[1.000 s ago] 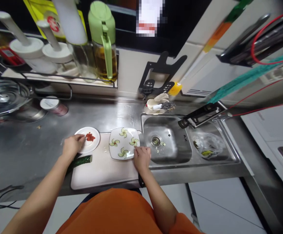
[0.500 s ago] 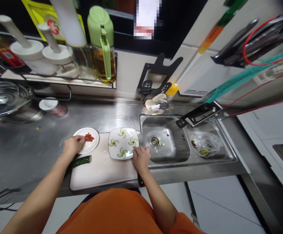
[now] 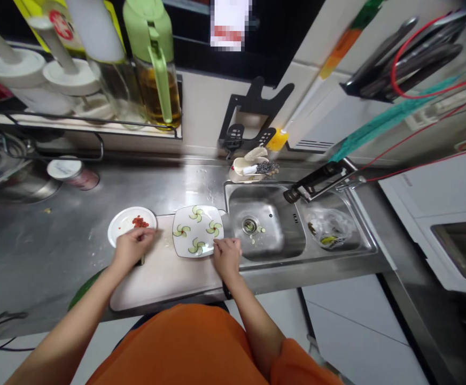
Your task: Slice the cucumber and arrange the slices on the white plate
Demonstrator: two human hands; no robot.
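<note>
A squarish white plate [image 3: 188,247] with several pinwheels of green slices lies on the pale cutting board [image 3: 169,286]. At its lower right corner my right hand [image 3: 227,258] has its fingers closed on the rim. My left hand [image 3: 134,247] is pinched over the right side of a round white plate [image 3: 115,227]; anything between its fingertips is too small to see. Small red pieces [image 3: 140,222] sit on that round plate. A green cucumber [image 3: 84,289] shows partly from behind my left forearm.
A double sink [image 3: 273,256] is right of the board, with a plastic bag [image 3: 331,227] in its far basin. A lidded jar [image 3: 75,172] and a pot [image 3: 36,184] stand at the left. Bottles, including a green-topped oil jug [image 3: 156,80], line a rack behind.
My left hand has moved right across the round plate, away from its middle and toward the square plate. My right hand stays at the square plate's corner. The camera view has shifted slightly.
</note>
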